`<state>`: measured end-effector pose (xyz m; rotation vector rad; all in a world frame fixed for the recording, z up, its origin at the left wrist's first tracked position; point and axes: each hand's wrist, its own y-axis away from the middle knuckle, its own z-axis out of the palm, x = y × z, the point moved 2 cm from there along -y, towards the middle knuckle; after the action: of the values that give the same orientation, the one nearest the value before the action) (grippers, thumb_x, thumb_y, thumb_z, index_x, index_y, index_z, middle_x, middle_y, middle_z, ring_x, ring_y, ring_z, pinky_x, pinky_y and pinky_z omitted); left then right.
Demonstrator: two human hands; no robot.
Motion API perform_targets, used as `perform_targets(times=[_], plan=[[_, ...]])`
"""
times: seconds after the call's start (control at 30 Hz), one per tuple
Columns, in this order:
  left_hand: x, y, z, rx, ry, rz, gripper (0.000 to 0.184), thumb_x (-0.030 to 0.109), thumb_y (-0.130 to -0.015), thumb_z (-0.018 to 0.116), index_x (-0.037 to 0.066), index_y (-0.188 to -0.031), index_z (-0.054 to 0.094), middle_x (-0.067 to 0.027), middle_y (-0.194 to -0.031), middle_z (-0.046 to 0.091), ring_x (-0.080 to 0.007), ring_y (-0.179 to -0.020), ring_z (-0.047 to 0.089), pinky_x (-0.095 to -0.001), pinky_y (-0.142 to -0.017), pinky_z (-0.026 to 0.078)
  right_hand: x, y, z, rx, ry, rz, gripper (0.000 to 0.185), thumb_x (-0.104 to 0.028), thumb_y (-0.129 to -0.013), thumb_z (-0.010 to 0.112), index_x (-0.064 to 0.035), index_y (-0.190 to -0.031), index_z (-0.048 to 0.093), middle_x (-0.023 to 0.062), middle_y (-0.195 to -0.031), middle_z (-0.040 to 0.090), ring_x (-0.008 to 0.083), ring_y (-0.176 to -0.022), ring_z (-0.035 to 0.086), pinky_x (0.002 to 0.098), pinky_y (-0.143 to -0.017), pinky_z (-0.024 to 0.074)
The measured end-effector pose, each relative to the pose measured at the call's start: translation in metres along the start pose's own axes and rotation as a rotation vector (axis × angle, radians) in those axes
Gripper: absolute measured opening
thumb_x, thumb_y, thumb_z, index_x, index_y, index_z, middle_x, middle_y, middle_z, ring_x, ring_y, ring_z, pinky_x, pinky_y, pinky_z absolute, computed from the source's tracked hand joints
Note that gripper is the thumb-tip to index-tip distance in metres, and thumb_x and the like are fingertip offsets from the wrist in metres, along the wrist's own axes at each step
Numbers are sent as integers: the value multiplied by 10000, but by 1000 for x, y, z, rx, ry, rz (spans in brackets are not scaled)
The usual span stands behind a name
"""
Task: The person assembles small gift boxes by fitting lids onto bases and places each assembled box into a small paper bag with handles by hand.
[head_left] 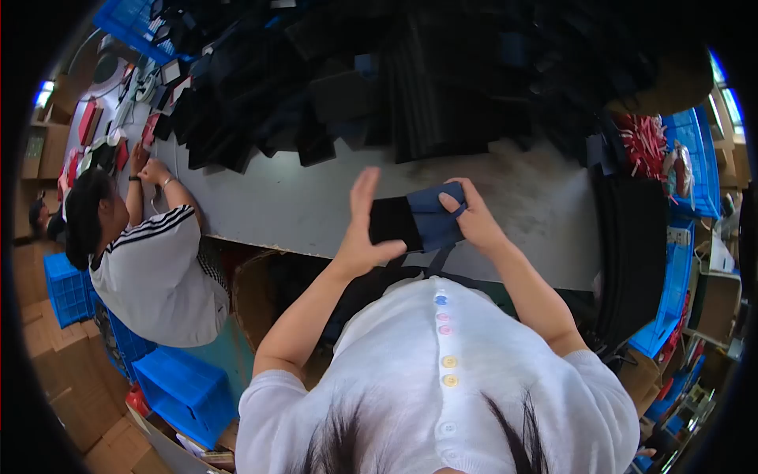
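A flat piece, black on its left part and blue on its right part, is held over the front of the grey table. My right hand (472, 220) grips the blue part (433, 215) at its right end, thumb on top. Beside the black part (388, 221) is my left hand (364, 233), its fingers spread upward and slightly blurred, the thumb near the lower edge of the black part. Whether that thumb touches the piece I cannot tell.
Dark flat pieces (339, 95) are heaped across the back of the grey table (276, 197). A black stack (632, 253) stands at the right, near blue crates (675, 276). At the left sits a co-worker (158, 268), with a blue crate (185, 395) below.
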<state>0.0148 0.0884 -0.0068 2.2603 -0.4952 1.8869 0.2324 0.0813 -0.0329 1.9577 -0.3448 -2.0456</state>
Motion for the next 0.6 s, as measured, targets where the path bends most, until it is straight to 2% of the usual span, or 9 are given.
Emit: perform_targets(times=[0.03,0.07,0.1,0.13,0.23,0.3,0.4,0.43,0.6], plan=[[-12,-1,6,118,181,-27,933,196,-687,663,75,-1484,194,-183,-1505,154,-349,-1381,221,-401,-1144,173,17,1,6,61,-33,31,350,-241,-918,609,-74,-1182,451,89,-958,575,161,-843,550,305,-739,484],[-10,-3,28,163,450,-34,787,226,-797,584,53,-1475,223,-179,-1513,166,-328,-1391,208,-386,-1147,115,15,11,25,128,273,-178,366,-258,-923,599,-72,-1193,437,124,-962,578,210,-852,566,337,-757,485],[2,-7,36,92,-57,2,669,230,-853,558,60,-1447,301,-174,-1485,242,-315,-1376,243,-389,-1128,171,17,19,42,174,207,-176,407,-271,-913,608,-56,-1204,421,169,-988,582,254,-878,578,360,-783,480],[-5,-3,40,151,-34,-61,582,211,-861,560,58,-1395,386,-171,-1455,298,-314,-1347,293,-393,-1106,220,10,17,41,103,141,-97,434,-264,-896,622,-36,-1200,412,201,-1028,586,270,-914,589,363,-797,478],[-11,12,11,81,-152,-140,376,131,-830,603,40,-1196,591,-165,-1322,471,-319,-1217,459,-387,-1027,352,6,26,20,-518,221,-64,648,-290,-804,702,-41,-1321,400,196,-1094,591,276,-1023,580,375,-913,451],[-13,40,-33,27,-304,-189,312,84,-780,631,15,-1084,633,-166,-1190,565,-312,-1139,526,-361,-996,387,13,8,-35,-684,529,-219,667,-298,-751,723,-35,-1310,473,195,-1151,591,311,-1093,563,383,-975,431],[-29,108,-98,-272,-859,-483,380,154,-756,690,46,-1114,626,-187,-1284,502,-375,-1197,452,-433,-1013,382,37,-53,-165,298,914,-323,578,-180,-655,692,-19,-1192,553,212,-1171,575,364,-1124,532,408,-973,435],[-26,123,-105,-286,-1067,-611,413,183,-756,703,57,-1139,616,-190,-1313,478,-385,-1222,422,-448,-1013,382,44,-77,-215,500,1030,-59,672,-180,-634,715,-43,-1249,480,207,-1204,527,384,-1140,498,433,-970,425],[-21,109,-81,-91,-764,-582,475,198,-765,703,25,-1187,567,-198,-1255,515,-378,-1171,477,-433,-986,401,43,-146,-345,798,1513,205,960,-136,-680,722,-149,-1472,178,204,-1460,299,376,-1378,254,506,-1113,221]])
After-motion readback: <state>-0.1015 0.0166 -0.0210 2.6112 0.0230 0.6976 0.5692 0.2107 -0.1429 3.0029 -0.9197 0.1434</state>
